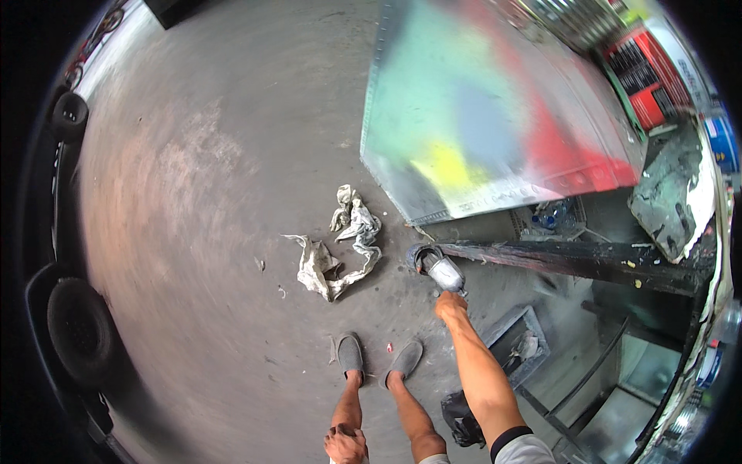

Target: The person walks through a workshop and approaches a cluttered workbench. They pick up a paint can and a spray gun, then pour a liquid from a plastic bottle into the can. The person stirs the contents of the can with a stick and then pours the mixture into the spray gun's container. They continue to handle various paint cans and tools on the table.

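Observation:
In my right hand (451,305), fingers wrapped round its near end, is what looks like a paint spray gun with a silvery cup (446,274). The cup tilts over a small dark round container (421,257) on the floor, and I cannot tell whether they touch. My left hand (345,445) lies near my left knee, its fingers curled and stained dark. Whatever it may hold is hidden. A crumpled whitish rag (317,271) lies on the floor ahead of my feet.
A large panel with sprayed green, yellow and red paint (479,116) stands ahead right. A dark beam (572,261) runs right from the container. A grey tray (533,325) and a black bag (461,417) lie beside my right arm. Wheels (79,331) line the far left.

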{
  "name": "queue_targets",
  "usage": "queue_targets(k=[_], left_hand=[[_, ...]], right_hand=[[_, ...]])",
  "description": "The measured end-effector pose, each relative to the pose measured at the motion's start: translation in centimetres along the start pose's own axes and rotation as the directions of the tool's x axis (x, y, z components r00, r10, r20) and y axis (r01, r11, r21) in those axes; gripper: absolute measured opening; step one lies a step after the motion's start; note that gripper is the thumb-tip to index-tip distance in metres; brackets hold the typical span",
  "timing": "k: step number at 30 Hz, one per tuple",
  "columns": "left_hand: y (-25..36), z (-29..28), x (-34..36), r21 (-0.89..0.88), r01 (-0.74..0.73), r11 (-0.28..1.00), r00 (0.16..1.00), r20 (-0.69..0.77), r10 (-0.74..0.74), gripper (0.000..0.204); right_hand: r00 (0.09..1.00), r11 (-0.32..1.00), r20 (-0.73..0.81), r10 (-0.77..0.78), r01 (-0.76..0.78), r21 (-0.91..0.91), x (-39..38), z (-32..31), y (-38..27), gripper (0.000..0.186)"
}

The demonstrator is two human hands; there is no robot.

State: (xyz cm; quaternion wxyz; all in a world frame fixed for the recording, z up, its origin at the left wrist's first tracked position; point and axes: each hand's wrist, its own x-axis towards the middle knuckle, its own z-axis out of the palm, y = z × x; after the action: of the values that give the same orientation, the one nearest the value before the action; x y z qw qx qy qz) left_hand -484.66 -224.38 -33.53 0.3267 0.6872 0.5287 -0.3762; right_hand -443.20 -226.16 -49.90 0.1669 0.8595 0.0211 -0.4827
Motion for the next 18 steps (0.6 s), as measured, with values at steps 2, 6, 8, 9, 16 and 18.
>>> queue_targets(k=[2,6,8,9,16,18], left_hand=[[0.1,-0.2,0.0,-0.029,-0.001,1.000,0.999,-0.050,-0.001,0.059],[-3.8,6.4,0.5,0.057,-0.093,0.994,0.939,-0.327,0.107,0.053],[-4.4,7.6,0.0,0.414,-0.033,0.910,0.616,-0.708,0.345,0.041],[-4.3,7.8,0.9,0.349,-0.097,0.932,0.648,-0.688,0.326,0.041],[-3.8,4.0,2.5,-0.131,0.044,0.990,0.943,-0.323,-0.085,0.044],[-3.1,4.1,2.6,-0.158,0.058,0.986,0.950,-0.294,-0.103,0.046]], right_hand=[[1.000,0.999,0.008,-0.003,0.004,-0.050,0.7,-1.2,-0.4,0.033],[1.000,0.984,0.007,-0.004,0.005,-0.179,2.1,-2.2,-1.5,0.035],[0.969,0.945,-0.104,-0.226,0.191,-0.266,-1.2,-2.5,-3.0,0.030],[0.961,0.882,-0.048,-0.272,0.229,-0.411,0.9,-2.1,-0.5,0.032],[0.998,0.909,-0.025,0.059,-0.064,-0.413,7.3,3.0,7.7,0.034],[1.000,0.852,-0.012,-0.023,0.013,-0.523,5.9,1.8,9.1,0.035]])
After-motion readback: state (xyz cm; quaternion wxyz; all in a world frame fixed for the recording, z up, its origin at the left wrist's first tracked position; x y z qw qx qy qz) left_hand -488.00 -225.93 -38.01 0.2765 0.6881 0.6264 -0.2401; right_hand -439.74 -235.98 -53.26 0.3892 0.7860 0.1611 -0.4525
